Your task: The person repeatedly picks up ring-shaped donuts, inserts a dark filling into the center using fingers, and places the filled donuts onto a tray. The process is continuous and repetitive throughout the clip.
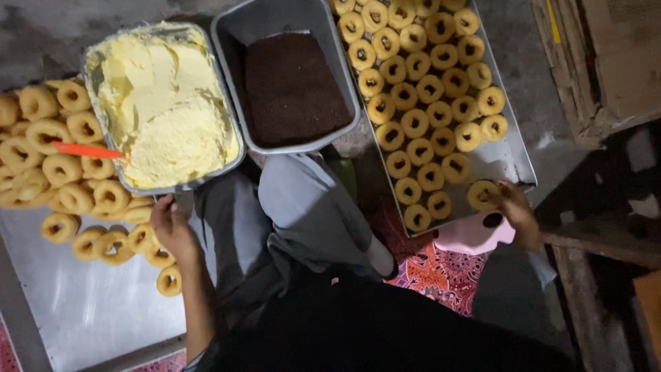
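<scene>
While I look straight down from the head cam, biggest item is the left tray (89,310), a flat metal sheet with bare metal near me and a heap of plain ring donuts (62,172) at its far end. Right tray (513,162) is next in size: metal, angled, packed with rows of the same donuts, near corner bare.

Between the trays sit two metal tubs. The yellow cream tub (165,107) rests on the donut heap, overlapping the left tray; it is full, and an orange spatula handle (86,149) sticks out of its left side. The grey tub (286,76) just beside it holds a dark brown slab of sprinkles or crumbs, can't tell which.

My knees in grey cloth (303,207) fill the gap below the tubs. Patterned red mat (441,272) on the floor under the right tray's near edge, and a pink plastic piece (475,234) pokes out under that edge.

Left hand (172,231): near corner of the cream tub, fingers curled, just beside the loose donuts at the heap's near edge. Can't tell whether its grip has anything in it.

Right hand (516,210): at the right tray's near right corner, grip closed round one donut (482,195), which lies at the tray surface.
</scene>
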